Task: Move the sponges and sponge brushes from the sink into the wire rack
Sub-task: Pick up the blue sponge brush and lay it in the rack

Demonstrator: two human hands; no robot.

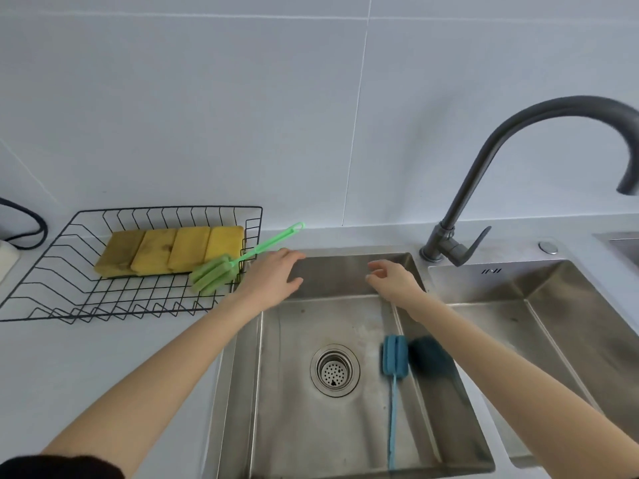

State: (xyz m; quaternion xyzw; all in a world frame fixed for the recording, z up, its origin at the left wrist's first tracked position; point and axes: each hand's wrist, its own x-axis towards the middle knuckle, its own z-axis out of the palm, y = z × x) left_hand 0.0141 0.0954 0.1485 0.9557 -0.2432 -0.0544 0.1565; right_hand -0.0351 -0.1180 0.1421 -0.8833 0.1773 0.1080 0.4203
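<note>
Both hands' fingers apart and empty; next, reaching lower right for blue long-handled sponge brush [394,357] in steel sink [345,274], bound for black wire rack [69,271].

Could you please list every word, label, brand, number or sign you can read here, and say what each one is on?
No readable text anywhere in the picture.
The only candidate is a small dark mark on the back wall of the right sink basin, near the faucet; it may be overflow slots or a logo, too small and blurred to tell.
The wire rack, sponges and both sponge brushes show no lettering.
</note>
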